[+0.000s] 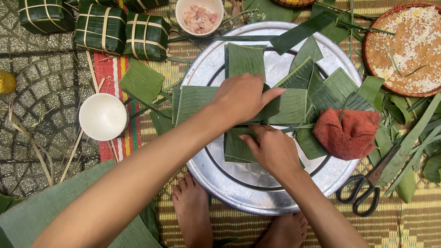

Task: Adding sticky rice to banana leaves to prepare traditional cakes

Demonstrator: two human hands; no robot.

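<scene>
Green leaf strips (197, 103) lie crossed on metal tray (239, 183). Our left hand (243, 96) presses flat on centre, fingers together; our right hand (271, 149) pinches near strip edge. Leaves likely light, limp, tear-prone: we grip edges, not folds

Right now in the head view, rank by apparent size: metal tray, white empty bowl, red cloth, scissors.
1. Metal tray, by far the largest.
2. Red cloth.
3. White empty bowl and scissors: too close to rank; the bowl covers more area, the scissors look slightly longer.
</scene>
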